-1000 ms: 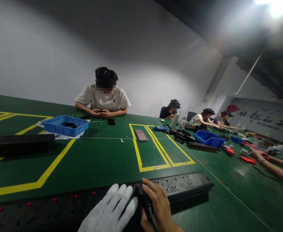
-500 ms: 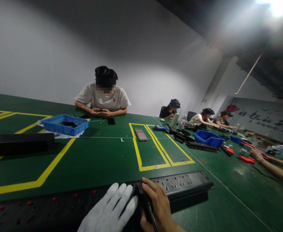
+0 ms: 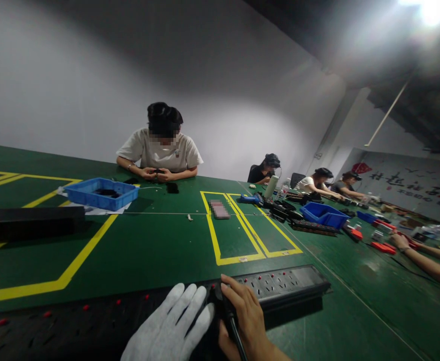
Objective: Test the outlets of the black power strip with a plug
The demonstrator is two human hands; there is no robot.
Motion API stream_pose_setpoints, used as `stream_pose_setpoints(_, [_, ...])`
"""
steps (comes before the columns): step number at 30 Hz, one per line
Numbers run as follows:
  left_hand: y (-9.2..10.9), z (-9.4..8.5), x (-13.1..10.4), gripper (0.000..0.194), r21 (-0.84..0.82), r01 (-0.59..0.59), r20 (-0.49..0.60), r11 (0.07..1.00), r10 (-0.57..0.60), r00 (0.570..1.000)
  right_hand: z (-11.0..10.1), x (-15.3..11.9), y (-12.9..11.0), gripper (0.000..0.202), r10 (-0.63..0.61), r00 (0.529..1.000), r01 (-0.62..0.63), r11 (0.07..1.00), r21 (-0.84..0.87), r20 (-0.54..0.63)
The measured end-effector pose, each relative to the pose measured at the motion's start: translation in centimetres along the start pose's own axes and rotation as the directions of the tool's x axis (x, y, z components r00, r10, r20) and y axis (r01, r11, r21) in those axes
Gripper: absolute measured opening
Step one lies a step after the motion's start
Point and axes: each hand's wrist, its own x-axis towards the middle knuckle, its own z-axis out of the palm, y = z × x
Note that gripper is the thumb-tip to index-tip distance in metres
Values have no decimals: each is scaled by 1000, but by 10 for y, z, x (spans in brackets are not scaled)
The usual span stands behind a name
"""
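Note:
A long black power strip with rows of sockets and small red parts lies across the front of the green table. My left hand, in a white glove, rests flat on the strip with its fingers stretched out. Beside it, my bare right hand is closed round a black power plug, whose cord runs down toward me. The plug is against the strip's top face; how deep it sits in a socket is hidden by my fingers.
A second black strip lies at the left near a blue tray of dark parts. A phone-like item lies inside yellow tape. To the right are a blue bin and a co-worker's hands. Another person sits opposite.
My hands, the plug and the strip hold nearly the same place. At the far right, a co-worker's hands and the red part in them have shifted slightly.

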Motion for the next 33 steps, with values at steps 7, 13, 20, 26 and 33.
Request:
stream_pose_setpoints(7, [0, 0, -2, 30, 22, -8, 36, 1000, 7, 999, -15, 18, 5, 39, 15, 997, -20, 997, 69, 70])
stream_pose_setpoints(13, [5, 0, -5, 33, 74, 22, 33, 997, -25, 999, -9, 28, 16, 23, 144, 990, -143, 979, 146, 4])
stream_pose_setpoints(20, [8, 1, -4, 27, 68, 30, -9, 997, -29, 1000, -10, 31, 7, 21, 251, 968, -246, 956, 158, -16])
stream_pose_setpoints(26, [-6, -14, -8, 31, 78, -25, 11, 997, 25, 1000, -18, 42, 1, 19, 259, 950, -219, 951, 218, -176])
stream_pose_setpoints(33, [-20, -28, -37, 36, 56, 93, 74, 994, -97, 993, -69, 91, -3, 24, 197, 908, -139, 974, 176, -369])
